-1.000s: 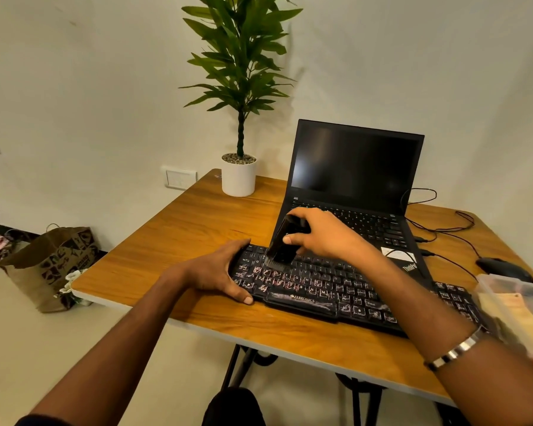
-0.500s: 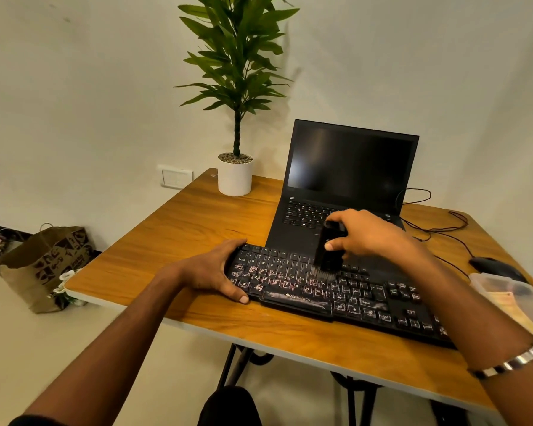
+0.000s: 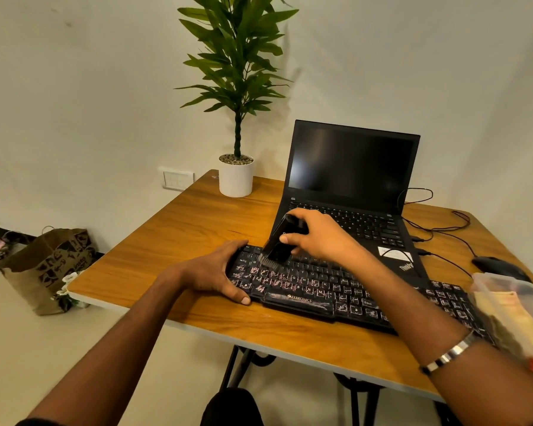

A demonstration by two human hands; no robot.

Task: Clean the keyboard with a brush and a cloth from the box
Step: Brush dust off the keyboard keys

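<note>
So the right hand [image 3: 319,238] is gripping a black brush [image 3: 279,242], fingers curled round the handle with the thumb on the near side, and the bristles are touching the top-left rows of the keyboard [image 3: 330,290]. The brush is tilting back toward the laptop [image 3: 351,186]. The left hand [image 3: 211,273] is holding the keyboard's left end, thumb lying along the front edge and the other fingers wrapping over the far corner, so it's clamping that end. The keyboard is sitting across the near part of the wooden table [image 3: 179,235], just in front of the open laptop, whose screen is dark. The clear plastic box [image 3: 511,309] is sitting at the right edge of the table, near the keyboard's right end, with something yellowish inside; can't tell what exactly. A mouse [image 3: 494,265] is lying behind the box with cables trailing off behind the laptop. A plant [image 3: 236,176] in a white pot is standing at the far side of the table, and a paper bag [image 3: 48,265] is sitting on the floor to the left.
</note>
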